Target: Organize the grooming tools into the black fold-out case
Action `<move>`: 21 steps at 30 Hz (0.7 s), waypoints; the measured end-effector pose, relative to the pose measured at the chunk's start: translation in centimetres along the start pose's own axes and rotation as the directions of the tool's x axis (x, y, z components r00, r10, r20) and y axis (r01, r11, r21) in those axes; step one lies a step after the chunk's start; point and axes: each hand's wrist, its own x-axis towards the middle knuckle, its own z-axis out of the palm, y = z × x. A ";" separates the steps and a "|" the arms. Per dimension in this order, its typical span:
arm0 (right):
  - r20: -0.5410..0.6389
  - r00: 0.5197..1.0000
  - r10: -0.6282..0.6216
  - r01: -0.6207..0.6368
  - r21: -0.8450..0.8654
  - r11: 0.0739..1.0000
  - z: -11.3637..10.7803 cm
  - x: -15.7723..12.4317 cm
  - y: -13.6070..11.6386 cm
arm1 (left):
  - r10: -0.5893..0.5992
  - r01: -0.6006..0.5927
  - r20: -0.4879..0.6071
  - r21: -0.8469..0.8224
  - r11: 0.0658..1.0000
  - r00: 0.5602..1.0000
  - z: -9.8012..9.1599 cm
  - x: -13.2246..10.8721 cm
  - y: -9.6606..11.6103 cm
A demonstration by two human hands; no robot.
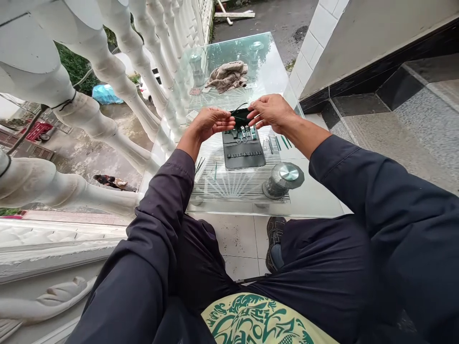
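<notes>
Above the glass table, my left hand (214, 120) and my right hand (270, 112) face each other with fingers pinched. Between them runs a thin dark strip (240, 109), bent into a curve and gripped at both sides; whether it is a cable tie or a cord I cannot tell. Just below lies an opened black manicure case (244, 154), with small scissors (241, 139) and nail clippers (247, 130) in its upper part and a row of elastic loops lower down. My fingers partly cover the case's far end.
Slim metal tools (275, 144) lie right of the case; black strips (200, 165) and a thin green tool (215, 171) lie left. A crumpled towel (227, 76) rests farther back on the glass table (247, 206). White balusters (107, 129) border the left, stairs (373, 119) the right.
</notes>
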 end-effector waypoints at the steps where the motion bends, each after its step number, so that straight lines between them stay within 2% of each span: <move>1: 0.008 0.999 0.037 -0.037 0.037 0.999 0.1 -0.1 -0.1 | -0.009 0.009 0.003 -0.020 1.000 1.000 0.0 0.2 -0.4; 6: 0.040 0.990 0.139 -0.143 0.138 0.980 1.2 -0.3 -0.5 | -0.059 0.060 0.021 -0.073 0.996 0.998 0.6 0.2 -2.1; 12: 0.000 0.986 0.166 -0.165 0.114 0.980 2.7 0.1 -1.6 | -0.086 0.086 0.068 -0.005 0.996 0.994 1.6 -0.4 -2.2; 16: -0.026 0.992 0.122 -0.121 0.038 0.992 3.1 0.8 -1.9 | -0.074 0.070 0.069 0.070 0.995 0.995 1.8 -0.2 -1.9; 21: 0.045 0.997 0.062 -0.060 -0.036 0.998 2.5 1.6 -1.6 | -0.067 0.060 0.039 0.156 0.986 0.997 2.5 -0.1 -1.5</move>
